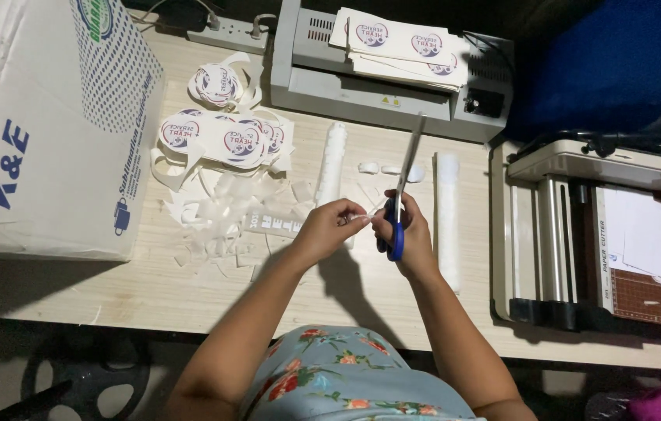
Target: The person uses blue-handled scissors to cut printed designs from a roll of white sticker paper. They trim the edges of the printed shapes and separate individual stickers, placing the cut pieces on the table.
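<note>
**Scissors and a paper scrap at the middle of the desk**

Scissors [400,195] with blue plastic loops and long steel blades stand nearly upright in the frame, gripped by the right hand [407,234] with fingers through the loops; the blades look closed or nearly so, tips pointing toward the top of the frame. The left hand [329,228] pinches a small white paper scrap [359,221] between thumb and fingertips, held right against the scissors just above the pale wood-grain tabletop [151,288].

Left of the hands lies a loose heap of thin, curled white offcuts [217,214], and above it round printed stickers [221,136] with glossy faces. Two narrow white strips [447,210] lie flat on either side of the blades. A grey boxy laminator [361,74] sits at top centre under a stack of printed sheets [400,43]. A large white carton [42,117] fills the upper left; a paper cutter [603,242] with a gridded bed occupies the right edge.
</note>
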